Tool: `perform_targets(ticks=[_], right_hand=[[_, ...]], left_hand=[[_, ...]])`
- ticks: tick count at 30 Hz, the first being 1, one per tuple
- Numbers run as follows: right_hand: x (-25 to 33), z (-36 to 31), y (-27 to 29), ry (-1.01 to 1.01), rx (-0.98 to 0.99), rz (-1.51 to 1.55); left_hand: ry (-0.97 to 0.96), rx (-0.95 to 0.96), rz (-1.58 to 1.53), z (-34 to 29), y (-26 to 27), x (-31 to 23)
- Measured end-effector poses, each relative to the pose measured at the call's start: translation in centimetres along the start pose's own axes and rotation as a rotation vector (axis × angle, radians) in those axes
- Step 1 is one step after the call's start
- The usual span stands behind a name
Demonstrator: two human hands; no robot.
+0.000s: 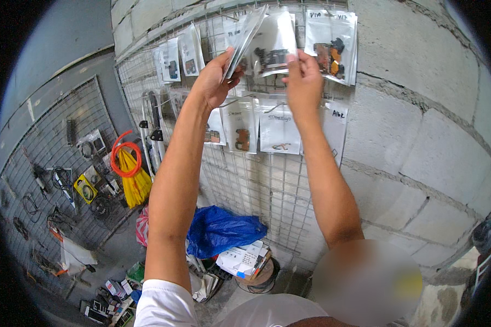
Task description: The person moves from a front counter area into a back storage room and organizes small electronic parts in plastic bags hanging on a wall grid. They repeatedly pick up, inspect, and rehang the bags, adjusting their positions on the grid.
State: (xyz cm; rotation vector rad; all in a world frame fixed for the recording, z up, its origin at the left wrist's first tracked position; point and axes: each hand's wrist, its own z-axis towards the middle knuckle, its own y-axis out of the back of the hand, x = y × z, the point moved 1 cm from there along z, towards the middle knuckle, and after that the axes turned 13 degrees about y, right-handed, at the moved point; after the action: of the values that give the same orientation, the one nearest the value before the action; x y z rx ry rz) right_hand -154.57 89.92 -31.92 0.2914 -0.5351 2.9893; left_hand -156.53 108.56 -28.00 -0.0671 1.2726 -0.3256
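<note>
My left hand [217,80] is raised to the upper part of a wire grid rack, its fingers closed on the edge of several small plastic zip bags [246,41] tilted sideways. Beside them, my right hand [304,76] pinches the lower right corner of a clear bag [275,43] with dark small parts inside. Just to the right hangs another bag [333,43] with orange and black parts. Below my hands hang a bag with a brown part [241,128] and a bag with a thin small part [280,131].
The wire grid [245,180] is fixed against a grey block wall [409,131]. At left, a second grid holds cables, a red hose coil [126,159] and a yellow bag [133,182]. On the floor are a blue plastic sheet [223,229], a white box [243,259] and a cable spool [259,275].
</note>
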Motion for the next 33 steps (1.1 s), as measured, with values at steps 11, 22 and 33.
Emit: perform_targets(ticks=[11,22,33], right_hand=[[5.0,-2.7,-3.3,0.266,0.298,-0.036],[1.3,0.0,0.4,0.100,0.220,-0.559],[-1.2,1.2,-0.4,-0.304,-0.095,0.146]], left_hand=[[-0.029,0.112,-0.100,0.3,1.2,0.2],[0.026,0.120,-0.152,-0.2,1.2,-0.6],[0.043,0.075,-0.090,-0.3,0.7,-0.3]])
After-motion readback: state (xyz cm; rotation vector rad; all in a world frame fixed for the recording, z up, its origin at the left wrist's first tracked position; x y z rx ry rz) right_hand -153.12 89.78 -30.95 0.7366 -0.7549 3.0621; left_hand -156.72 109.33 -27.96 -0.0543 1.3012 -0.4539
